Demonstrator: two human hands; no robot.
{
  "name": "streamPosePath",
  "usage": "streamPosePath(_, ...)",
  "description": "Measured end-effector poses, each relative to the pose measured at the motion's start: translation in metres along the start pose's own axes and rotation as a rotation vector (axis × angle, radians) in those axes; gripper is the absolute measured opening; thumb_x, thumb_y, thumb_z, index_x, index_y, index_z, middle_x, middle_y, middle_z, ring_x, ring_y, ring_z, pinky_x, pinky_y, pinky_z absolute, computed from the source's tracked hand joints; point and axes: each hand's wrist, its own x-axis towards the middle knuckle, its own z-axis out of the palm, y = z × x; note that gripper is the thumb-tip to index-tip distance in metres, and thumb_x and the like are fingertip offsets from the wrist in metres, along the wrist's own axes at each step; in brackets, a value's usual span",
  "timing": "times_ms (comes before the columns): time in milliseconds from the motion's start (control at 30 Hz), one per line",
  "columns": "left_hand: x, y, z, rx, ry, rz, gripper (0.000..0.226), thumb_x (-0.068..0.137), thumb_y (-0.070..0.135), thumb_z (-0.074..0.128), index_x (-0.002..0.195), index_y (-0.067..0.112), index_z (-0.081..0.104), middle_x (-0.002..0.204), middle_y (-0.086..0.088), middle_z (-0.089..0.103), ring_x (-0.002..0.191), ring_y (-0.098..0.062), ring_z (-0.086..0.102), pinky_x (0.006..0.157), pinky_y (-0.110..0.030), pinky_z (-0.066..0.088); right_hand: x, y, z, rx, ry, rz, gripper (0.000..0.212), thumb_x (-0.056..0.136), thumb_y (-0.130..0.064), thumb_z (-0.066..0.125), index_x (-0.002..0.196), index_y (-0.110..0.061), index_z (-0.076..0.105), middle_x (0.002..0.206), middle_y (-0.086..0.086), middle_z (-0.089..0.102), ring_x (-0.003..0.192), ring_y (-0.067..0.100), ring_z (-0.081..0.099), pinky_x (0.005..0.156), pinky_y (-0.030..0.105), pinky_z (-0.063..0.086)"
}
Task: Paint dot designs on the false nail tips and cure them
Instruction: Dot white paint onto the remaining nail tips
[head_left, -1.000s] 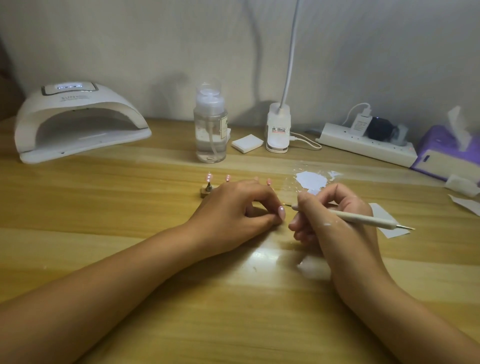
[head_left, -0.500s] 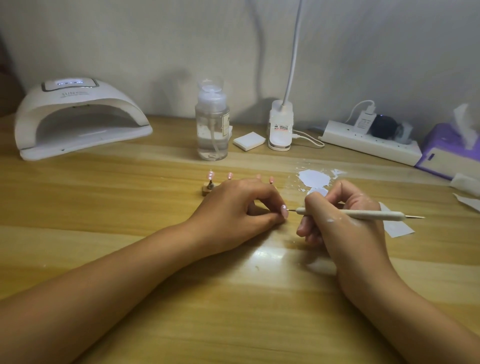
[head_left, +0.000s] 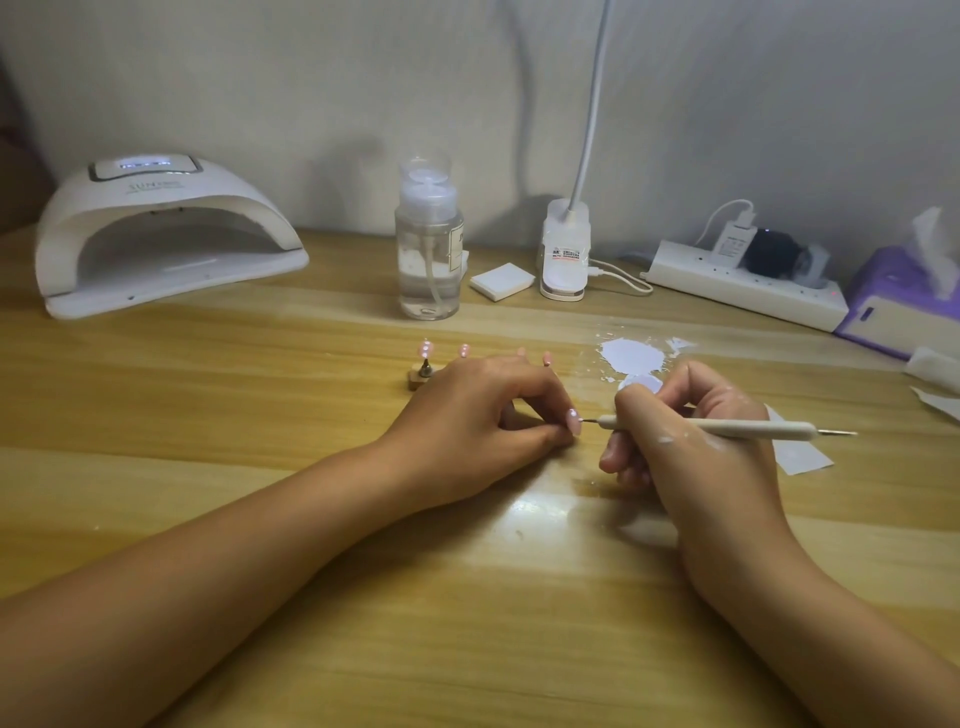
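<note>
Pink false nail tip (head_left: 573, 422) pinched between thumb and forefinger of my left hand (head_left: 483, 415), resting on table (head_left: 260, 395). Right hand (head_left: 691, 431) curled pen-fashion round dotting tool (head_left: 753, 428), point at nail surface; contact unclear. I judge: dab lightly, lift straight off, brace both wrists, avoid smearing. Curing lamp (head_left: 156, 234) well apart, far left.

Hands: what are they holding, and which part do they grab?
The left hand pinches a pink nail tip at its lower end. The right hand grips the dotting tool near its front end, like a pencil.
</note>
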Motion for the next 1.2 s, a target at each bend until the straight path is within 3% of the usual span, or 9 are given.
streamPosePath(100,-0.0004,0.0007,-0.0008,0.013,-0.002,-0.009,0.018,0.083,0.027,0.075,0.077,0.041,0.065,0.07,0.034,0.059,0.068,0.008,0.055,0.117,-0.049,0.021,-0.0001,-0.0011,0.0009,-0.002,-0.007,0.009,0.027,0.069,-0.013,0.061,0.049,-0.024,0.047,0.046,0.014,0.059,0.038,0.013,0.049,0.041,0.018,0.04)
streamPosePath(367,0.0003,0.0004,-0.0006,0.006,-0.006,0.002,0.017,0.082,0.028,0.076,0.078,0.041,0.065,0.071,0.027,0.06,0.065,0.004,0.054,0.11,-0.048,0.033,0.0,-0.0011,0.0004,0.008,-0.004,0.018,0.038,0.078,-0.002,0.061,0.05,-0.022,0.044,0.048,0.017,0.06,0.036,0.014,0.048,0.04,0.018,0.04)
streamPosePath(533,0.0006,-0.0005,-0.0005,0.009,0.0,0.008,0.021,0.082,0.028,0.076,0.077,0.044,0.063,0.071,0.033,0.059,0.064,0.005,0.054,0.106,-0.036,0.036,0.0001,-0.0007,0.0001,-0.01,0.0,0.018,0.03,0.079,-0.002,0.06,0.059,-0.016,0.042,0.049,0.017,0.061,0.037,0.014,0.048,0.04,0.019,0.041)
streamPosePath(633,0.0,-0.0013,-0.0001,0.024,0.003,0.009,0.021,0.083,0.029,0.076,0.077,0.044,0.062,0.07,0.038,0.057,0.065,0.006,0.055,0.101,-0.028,0.026,0.0006,-0.0002,0.0002,-0.012,0.003,0.024,0.029,0.08,0.0,0.06,0.061,-0.015,0.042,0.049,0.018,0.061,0.037,0.014,0.048,0.04,0.02,0.041)
streamPosePath(833,0.0004,-0.0015,-0.0002,0.023,-0.005,0.02,0.022,0.083,0.026,0.076,0.078,0.043,0.063,0.07,0.04,0.055,0.064,0.009,0.053,0.099,-0.027,0.031,0.0005,0.0004,0.0002,-0.012,0.002,0.031,0.034,0.08,-0.001,0.061,0.057,-0.019,0.042,0.05,0.018,0.062,0.038,0.016,0.049,0.04,0.022,0.042)
streamPosePath(933,0.0006,-0.0016,-0.0003,0.014,-0.006,0.024,0.023,0.082,0.026,0.077,0.078,0.044,0.062,0.072,0.039,0.056,0.062,0.009,0.053,0.09,-0.029,0.036,0.0007,0.0002,0.0002,-0.014,0.001,0.032,0.034,0.081,0.001,0.06,0.058,-0.017,0.042,0.05,0.018,0.062,0.038,0.015,0.049,0.04,0.022,0.042)
streamPosePath(1067,0.0006,-0.001,0.0,0.028,-0.002,0.018,0.023,0.083,0.026,0.076,0.078,0.044,0.062,0.068,0.041,0.055,0.067,0.01,0.054,0.112,-0.036,0.027,0.0009,0.0,0.0006,-0.011,0.0,0.031,0.029,0.08,0.0,0.06,0.062,-0.014,0.042,0.05,0.019,0.062,0.039,0.017,0.05,0.04,0.022,0.043)
streamPosePath(1200,0.0006,-0.0022,0.0003,0.043,0.003,0.016,0.023,0.083,0.027,0.075,0.077,0.044,0.061,0.069,0.04,0.057,0.072,0.01,0.056,0.113,-0.031,0.019,0.0001,-0.0006,0.0006,-0.013,-0.002,0.033,0.024,0.078,-0.003,0.06,0.064,-0.012,0.042,0.051,0.019,0.062,0.039,0.018,0.05,0.04,0.022,0.042)
